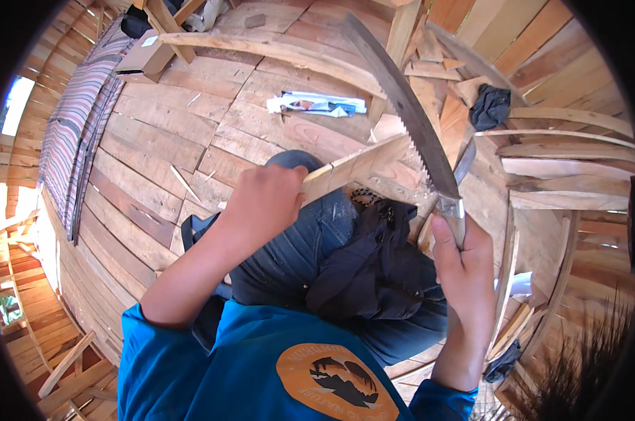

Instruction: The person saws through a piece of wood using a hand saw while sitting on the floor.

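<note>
Head view: pale wooden strip (356, 167) lies over the raised left knee (294, 160), near end in the left hand (268, 196), fingers curled tight round it. Curved saw (410, 105) in the right hand (465, 259), fingers wrapped about its handle, thumb laid along it; toothed edge faces left, overlapping the strip's far end. Whether they touch, cannot tell. Strip looks stiff, light, dry, probably splintery at the edges; best gripped at the near end, well off the teeth. Saw likely moderate in weight, blade thin and springy; handle is the only safe hold. Around: dark cloth (366, 266) bunched on the lap, liable to snag; long plank (282, 52) across the floor (149, 154) ahead, under the blade's tip in view, perhaps limiting reach. Blue-and-white packet (317, 104) beyond the knee; black cloth (491, 107) and curved boards (566, 151) to the right; striped cloth (86, 119) and cardboard box (145, 63) far left.
</note>
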Available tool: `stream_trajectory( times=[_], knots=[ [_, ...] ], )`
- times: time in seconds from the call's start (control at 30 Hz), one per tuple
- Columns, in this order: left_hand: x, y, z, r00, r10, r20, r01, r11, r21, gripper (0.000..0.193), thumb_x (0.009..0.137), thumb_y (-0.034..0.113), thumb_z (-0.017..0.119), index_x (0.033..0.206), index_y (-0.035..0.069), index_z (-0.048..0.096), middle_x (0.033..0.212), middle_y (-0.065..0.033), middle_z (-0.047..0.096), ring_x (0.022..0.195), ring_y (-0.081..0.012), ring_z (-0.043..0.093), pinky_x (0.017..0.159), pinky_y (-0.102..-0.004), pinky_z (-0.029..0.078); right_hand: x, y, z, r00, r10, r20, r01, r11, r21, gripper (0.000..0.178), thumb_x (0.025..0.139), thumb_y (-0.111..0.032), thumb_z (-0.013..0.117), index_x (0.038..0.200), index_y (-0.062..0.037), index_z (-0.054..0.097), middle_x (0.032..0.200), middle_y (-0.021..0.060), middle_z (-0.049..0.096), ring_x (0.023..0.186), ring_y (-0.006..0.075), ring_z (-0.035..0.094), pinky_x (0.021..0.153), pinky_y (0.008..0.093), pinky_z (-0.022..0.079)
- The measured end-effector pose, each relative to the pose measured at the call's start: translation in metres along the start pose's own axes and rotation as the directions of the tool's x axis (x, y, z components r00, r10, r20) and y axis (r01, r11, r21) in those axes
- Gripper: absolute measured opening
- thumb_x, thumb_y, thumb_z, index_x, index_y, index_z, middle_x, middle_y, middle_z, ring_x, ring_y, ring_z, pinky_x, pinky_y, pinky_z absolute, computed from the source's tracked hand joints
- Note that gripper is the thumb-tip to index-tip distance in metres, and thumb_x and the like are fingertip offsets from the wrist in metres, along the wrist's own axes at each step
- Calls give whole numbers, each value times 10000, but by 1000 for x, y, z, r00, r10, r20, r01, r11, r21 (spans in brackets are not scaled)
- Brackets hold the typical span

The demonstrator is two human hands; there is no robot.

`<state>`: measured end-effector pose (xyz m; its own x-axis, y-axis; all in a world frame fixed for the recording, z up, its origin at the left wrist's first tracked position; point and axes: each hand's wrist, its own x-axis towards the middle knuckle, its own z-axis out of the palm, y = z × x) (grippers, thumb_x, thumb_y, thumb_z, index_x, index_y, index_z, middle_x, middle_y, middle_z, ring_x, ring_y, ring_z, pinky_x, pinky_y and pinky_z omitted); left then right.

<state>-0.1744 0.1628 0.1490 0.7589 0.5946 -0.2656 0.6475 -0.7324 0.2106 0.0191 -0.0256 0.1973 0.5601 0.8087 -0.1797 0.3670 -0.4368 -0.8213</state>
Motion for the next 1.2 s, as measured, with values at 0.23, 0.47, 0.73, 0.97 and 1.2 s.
stream_trajectory(
  times=[0.23,0.47,0.73,0.97,1.2],
  knots=[
    [16,36,35,969,236,72,-115,689,-715,369,912,241,626,1170,-21,605,961,-263,671,931,-397,650,820,-452,501,-70,82,20,956,237,-174,-175,934,311,331,1005,-244,562,745,-46,502,579,-23,495,521,53,458,472,241,347],
    [31,128,74,838,545,26,13,28,-1000,371,987,183,598,1297,-10,537,1114,-65,663,1007,-112,595,907,-308,489,-122,96,3,865,277,-419,-90,906,414,267,1011,-246,538,853,-31,542,693,39,573,528,78,508,458,218,380],
    [10,181,99,863,484,-144,-79,-152,-985,346,1002,200,587,1267,-11,518,1114,-55,637,1017,-92,571,894,-291,481,-130,91,6,821,309,-480,-15,853,522,184,856,-70,741,952,1,601,788,8,608,620,23,485,550,185,393],
    [-6,181,97,894,444,-68,16,-183,-983,335,1024,193,532,1288,-10,498,1220,-74,574,1079,-95,518,929,-294,455,-131,97,0,839,338,-425,-107,870,481,268,800,-22,785,819,-64,521,755,-19,558,610,6,420,541,178,347],
    [8,128,81,681,573,-456,-609,99,-787,321,976,177,550,1249,14,503,1261,-184,446,1157,-332,491,1061,-407,344,-138,96,-42,962,175,-208,-3,774,634,380,775,77,749,846,-104,423,763,12,554,677,58,494,595,221,413]
  ],
)
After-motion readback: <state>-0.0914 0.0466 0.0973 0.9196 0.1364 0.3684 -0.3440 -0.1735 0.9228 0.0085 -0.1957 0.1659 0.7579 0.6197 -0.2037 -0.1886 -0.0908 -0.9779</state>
